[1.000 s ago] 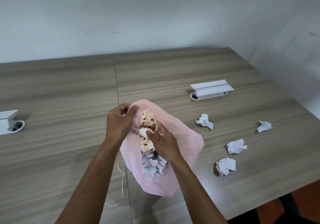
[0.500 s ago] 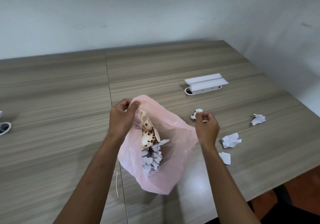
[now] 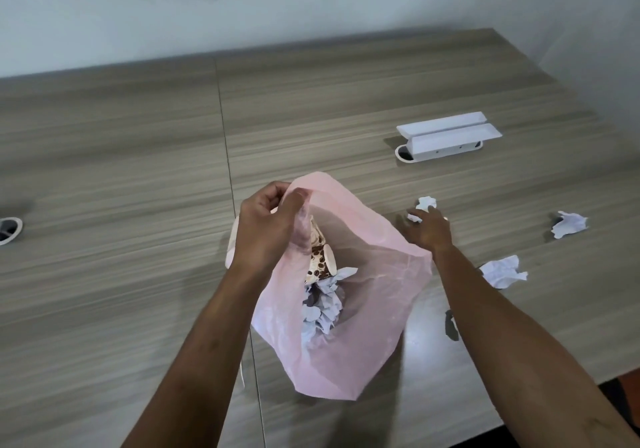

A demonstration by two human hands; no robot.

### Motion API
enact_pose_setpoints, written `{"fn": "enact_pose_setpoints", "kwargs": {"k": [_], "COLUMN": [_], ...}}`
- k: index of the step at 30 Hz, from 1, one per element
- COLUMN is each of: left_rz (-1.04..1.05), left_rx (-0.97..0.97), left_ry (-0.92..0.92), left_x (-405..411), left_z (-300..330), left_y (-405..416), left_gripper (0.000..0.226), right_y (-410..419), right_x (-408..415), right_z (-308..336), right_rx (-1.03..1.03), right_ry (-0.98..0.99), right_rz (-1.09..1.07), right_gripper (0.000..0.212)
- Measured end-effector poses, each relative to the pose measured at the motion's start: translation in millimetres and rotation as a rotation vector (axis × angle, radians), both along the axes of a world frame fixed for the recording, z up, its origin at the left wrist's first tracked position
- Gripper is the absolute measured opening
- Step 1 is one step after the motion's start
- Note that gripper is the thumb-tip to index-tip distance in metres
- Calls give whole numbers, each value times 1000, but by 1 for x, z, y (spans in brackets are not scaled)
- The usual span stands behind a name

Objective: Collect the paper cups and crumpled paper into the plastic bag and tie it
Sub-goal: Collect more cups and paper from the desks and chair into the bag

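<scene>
A pink plastic bag (image 3: 367, 309) lies open on the wooden table (image 3: 138, 170). My left hand (image 3: 270, 229) pinches its upper rim and holds the mouth up. Inside lie brown-spotted paper cups (image 3: 320, 262) and crumpled white paper (image 3: 322, 309). My right hand (image 3: 429, 231) reaches past the bag's right edge, its fingers closing over a crumpled paper ball (image 3: 424, 206) on the table. Two more crumpled papers lie to the right, one far right (image 3: 569, 224) and one nearer (image 3: 504, 271). A further scrap (image 3: 451, 324) peeks out beside my right forearm.
A white plastic cable-port cover (image 3: 450, 139) stands open at the back right. A round cable hole (image 3: 8, 229) sits at the left edge. A thin white string (image 3: 241, 376) lies by my left forearm. The table's front edge runs at the lower right.
My right hand left the bag's mouth and moved right onto the nearest crumpled paper ball. My left hand kept hold of the bag's rim.
</scene>
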State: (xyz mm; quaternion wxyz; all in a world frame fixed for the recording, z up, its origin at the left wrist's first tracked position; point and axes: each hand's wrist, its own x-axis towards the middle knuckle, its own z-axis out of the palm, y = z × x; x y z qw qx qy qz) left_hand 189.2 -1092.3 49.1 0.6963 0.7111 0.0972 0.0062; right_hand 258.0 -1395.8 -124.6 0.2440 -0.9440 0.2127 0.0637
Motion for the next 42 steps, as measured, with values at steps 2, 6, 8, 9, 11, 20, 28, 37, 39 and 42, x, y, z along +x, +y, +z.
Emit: {"fn": "enact_pose_setpoints", "kwargs": {"k": [2, 6, 8, 9, 11, 20, 28, 37, 39, 42], "left_rz": [-5, 21, 26, 27, 29, 39, 119, 120, 112, 111], "left_rx": [1, 0, -3, -4, -2, -42, -100, -107, -102, -98], "left_ry": [5, 16, 18, 21, 29, 43, 51, 34, 34, 43], "left_x": [-2, -5, -8, -9, -12, -22, -18, -14, -13, -11], "left_z": [2, 4, 4, 3, 3, 3, 2, 3, 3, 2], "left_y": [3, 11, 14, 14, 13, 17, 24, 23, 21, 20], "left_gripper": [15, 13, 13, 13, 14, 15, 10, 8, 8, 8], "right_y": [-4, -2, -3, -3, -3, 0, 48, 126, 126, 115], "right_x": [2, 1, 0, -2, -11, -63, -124, -156, -157, -155], "right_z": [-7, 6, 5, 2, -6, 35, 150, 123, 117, 116], "right_rx": [-44, -91, -123, -128, -57, 368, 765, 625, 680, 673], "right_ry": [12, 85, 125, 133, 104, -243, -643, -216, -173, -268], "right_rz": [-33, -9, 3, 16, -33, -342, -335, 368, 406, 310], "right_gripper": [79, 81, 69, 56, 40, 48, 47, 69, 70, 45]}}
